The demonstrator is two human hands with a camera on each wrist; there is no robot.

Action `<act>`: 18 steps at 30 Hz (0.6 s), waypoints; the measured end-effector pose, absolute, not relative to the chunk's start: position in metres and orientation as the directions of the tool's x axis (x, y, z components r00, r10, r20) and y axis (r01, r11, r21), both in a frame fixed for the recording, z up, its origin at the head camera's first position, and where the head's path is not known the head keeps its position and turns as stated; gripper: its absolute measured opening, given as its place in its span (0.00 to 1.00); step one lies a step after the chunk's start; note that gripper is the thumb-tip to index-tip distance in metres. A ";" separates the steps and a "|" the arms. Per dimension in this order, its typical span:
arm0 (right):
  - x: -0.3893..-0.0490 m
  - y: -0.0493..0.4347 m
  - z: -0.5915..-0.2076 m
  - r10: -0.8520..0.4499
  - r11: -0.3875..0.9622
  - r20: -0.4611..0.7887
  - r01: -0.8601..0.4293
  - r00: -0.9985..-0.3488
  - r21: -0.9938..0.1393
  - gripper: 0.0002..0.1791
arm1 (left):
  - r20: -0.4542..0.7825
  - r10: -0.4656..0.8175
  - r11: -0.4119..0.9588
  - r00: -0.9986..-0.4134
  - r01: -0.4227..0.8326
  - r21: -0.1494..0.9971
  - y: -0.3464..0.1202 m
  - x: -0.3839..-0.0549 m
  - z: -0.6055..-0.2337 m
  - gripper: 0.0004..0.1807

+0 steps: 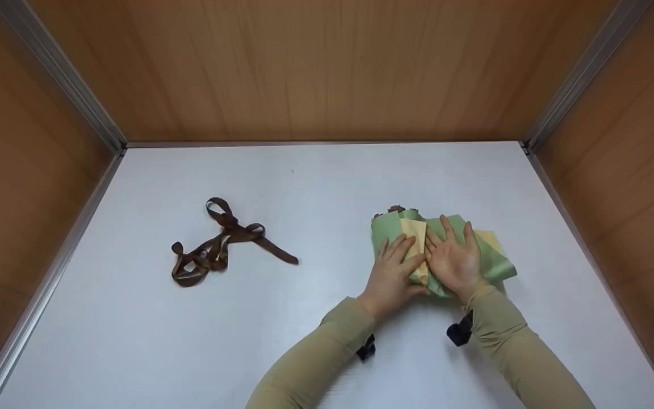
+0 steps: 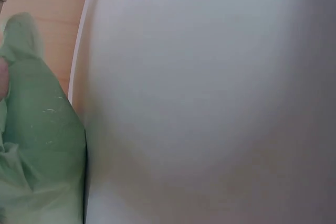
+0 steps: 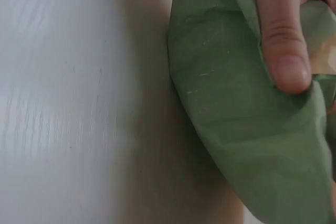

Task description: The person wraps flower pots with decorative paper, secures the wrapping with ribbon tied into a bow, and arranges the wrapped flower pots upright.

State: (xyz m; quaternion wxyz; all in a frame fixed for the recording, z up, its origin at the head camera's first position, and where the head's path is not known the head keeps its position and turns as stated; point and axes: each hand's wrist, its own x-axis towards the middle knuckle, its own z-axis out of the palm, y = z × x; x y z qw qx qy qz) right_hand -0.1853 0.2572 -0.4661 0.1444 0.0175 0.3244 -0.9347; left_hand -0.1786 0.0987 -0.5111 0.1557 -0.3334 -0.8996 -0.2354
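Observation:
A bouquet (image 1: 386, 227) wrapped in green and pale yellow paper lies on the right part of the white table, with small reddish-brown tops peeking out at its far end. My left hand (image 1: 393, 275) grips its left part, fingers over the top and thumb along the near side. That thumb (image 3: 289, 61) presses on the green paper in the right wrist view. Palm turned up and fingers spread, my right hand (image 1: 455, 261) lies on the paper, its leftmost fingers at the yellow strip's edge. Green paper (image 2: 44, 129) fills the left of the left wrist view.
A brown ribbon (image 1: 236, 232) lies looped and tangled on the left half of the white table (image 1: 191, 341). Wooden panels (image 1: 327, 74) in metal frames stand at the back and both sides. Dark camera mounts hang below both wrists.

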 end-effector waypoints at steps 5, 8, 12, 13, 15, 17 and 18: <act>-0.187 0.268 -0.460 -0.228 -0.713 -0.143 0.265 -0.963 -0.649 0.36 | 0.423 0.520 0.682 -0.742 0.659 0.318 0.100 -0.178 -0.511 0.35; -0.188 0.276 -0.453 -0.217 -0.665 -0.146 0.256 -0.965 -0.702 0.35 | 0.424 0.517 0.686 -0.744 0.656 0.314 0.101 -0.178 -0.512 0.35; -0.191 0.289 -0.439 -0.216 -0.567 -0.145 0.245 -0.965 -0.786 0.36 | 0.415 0.515 0.686 -0.750 0.651 0.325 0.101 -0.177 -0.512 0.34; -0.191 0.293 -0.434 -0.213 -0.538 -0.145 0.240 -0.966 -0.808 0.36 | 0.413 0.515 0.686 -0.751 0.650 0.326 0.101 -0.177 -0.512 0.34; -0.192 0.302 -0.427 -0.200 -0.483 -0.159 0.238 -0.967 -0.842 0.36 | 0.408 0.517 0.684 -0.753 0.650 0.332 0.101 -0.177 -0.511 0.34; -0.193 0.314 -0.420 -0.166 -0.437 -0.190 0.244 -0.968 -0.866 0.33 | 0.405 0.518 0.680 -0.753 0.650 0.338 0.102 -0.178 -0.509 0.34; -0.193 0.320 -0.418 -0.137 -0.407 -0.207 0.245 -0.969 -0.880 0.29 | 0.404 0.520 0.678 -0.753 0.651 0.341 0.102 -0.178 -0.509 0.33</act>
